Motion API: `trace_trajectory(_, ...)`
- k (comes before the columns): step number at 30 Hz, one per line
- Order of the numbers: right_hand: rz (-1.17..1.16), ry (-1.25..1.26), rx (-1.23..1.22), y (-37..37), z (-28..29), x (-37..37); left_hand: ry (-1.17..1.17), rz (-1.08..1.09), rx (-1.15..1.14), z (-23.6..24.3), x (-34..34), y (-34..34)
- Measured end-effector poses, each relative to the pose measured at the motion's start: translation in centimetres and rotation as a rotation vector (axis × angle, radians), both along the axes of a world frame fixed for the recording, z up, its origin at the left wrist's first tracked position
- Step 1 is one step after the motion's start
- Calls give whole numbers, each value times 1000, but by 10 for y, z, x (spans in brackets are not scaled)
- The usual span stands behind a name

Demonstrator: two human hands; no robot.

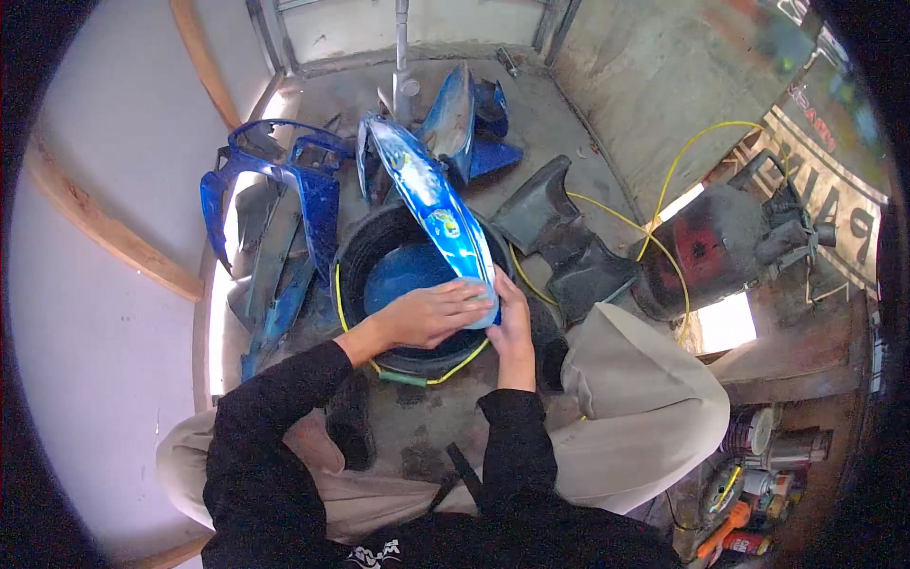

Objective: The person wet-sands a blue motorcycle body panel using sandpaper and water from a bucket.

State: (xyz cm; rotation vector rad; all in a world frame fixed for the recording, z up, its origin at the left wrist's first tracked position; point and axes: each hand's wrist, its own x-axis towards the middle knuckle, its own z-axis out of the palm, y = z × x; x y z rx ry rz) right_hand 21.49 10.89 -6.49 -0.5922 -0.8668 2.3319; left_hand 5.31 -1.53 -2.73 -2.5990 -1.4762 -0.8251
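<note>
A long blue motorcycle body panel (431, 194), glossy with pale worn patches, slants over a black bucket (351, 256) that holds bluish water. My right hand (512, 327) grips the panel's near end along its right edge. On top of that same end, my left hand (431, 316) lies with its fingers together, pressing a flat light-blue pad (482, 308) against the surface. What the pad is made of cannot be made out. The bucket's yellow handle with a green grip (403, 378) hangs at its near side.
More blue fairing parts (275, 175) lie left of the bucket, others (464, 123) behind it. Dark plastic panels (566, 237) rest to the right. Beyond them is a dark compressor tank (706, 242) with a yellow hose (671, 180). Cans and tools (754, 484) sit at lower right.
</note>
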Motion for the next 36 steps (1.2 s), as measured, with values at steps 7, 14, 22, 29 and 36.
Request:
trace_trajectory(7,-34,73,-43,9,-18,-2,-71,387,122,5,-9,12)
trace_trajectory(14,-50,62,-22,5,-12,-7,-35,385,134,7,-16,18)
trace_trajectory(22,-42,14,-58,2,-1,-1,1,93,-11,6,-6,11)
trace_trajectory(29,-32,64,-97,6,-11,1,-88,104,5,7,11,14)
trace_trajectory(36,-39,97,-70,4,-14,-3,-152,489,106,17,-25,27)
